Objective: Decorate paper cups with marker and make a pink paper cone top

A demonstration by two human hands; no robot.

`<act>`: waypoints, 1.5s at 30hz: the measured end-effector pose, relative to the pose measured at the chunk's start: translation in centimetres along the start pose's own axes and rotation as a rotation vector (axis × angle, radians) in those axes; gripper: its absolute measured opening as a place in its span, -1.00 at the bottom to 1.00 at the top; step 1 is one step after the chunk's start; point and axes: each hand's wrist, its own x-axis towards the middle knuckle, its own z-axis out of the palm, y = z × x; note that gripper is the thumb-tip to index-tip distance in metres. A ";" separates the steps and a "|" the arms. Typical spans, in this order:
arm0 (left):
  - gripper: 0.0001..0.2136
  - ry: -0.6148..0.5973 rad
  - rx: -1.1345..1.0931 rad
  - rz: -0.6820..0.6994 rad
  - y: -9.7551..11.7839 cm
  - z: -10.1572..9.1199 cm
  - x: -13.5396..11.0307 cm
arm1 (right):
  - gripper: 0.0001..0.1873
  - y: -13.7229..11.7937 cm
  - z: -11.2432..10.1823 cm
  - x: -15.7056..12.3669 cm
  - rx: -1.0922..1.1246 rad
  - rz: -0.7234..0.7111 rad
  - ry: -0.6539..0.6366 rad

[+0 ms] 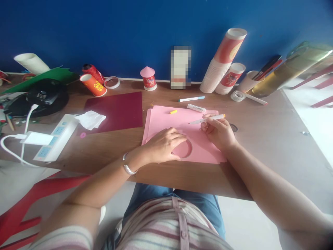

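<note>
Pink paper sheets (161,119) lie stacked near the table's front edge. On them rests a thin round ring (191,150), with pink paper showing through its middle. My left hand (165,144) curves over the ring's left side, thumb near and fingers far, holding it against the paper. Above the right half of the sheets, my right hand (218,131) grips a white marker pen (205,119) with an orange end, its tip pointing left and apart from the ring. A small yellow pen cap (173,111) and a glue stick (196,108) lie towards the paper's far edge.
A blue-tipped marker (191,99) lies behind the paper. Further back stand a cup with a pink cone roof (148,78), stacked paper cups (217,71) and a tape roll (237,96). To the left are a dark red sheet (117,113) and a power strip (58,139).
</note>
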 end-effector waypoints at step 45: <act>-0.04 -0.041 0.009 0.013 4.6 5.9 -2.3 | -0.72 -4.0 7.9 3.2 -0.794 -0.046 -0.646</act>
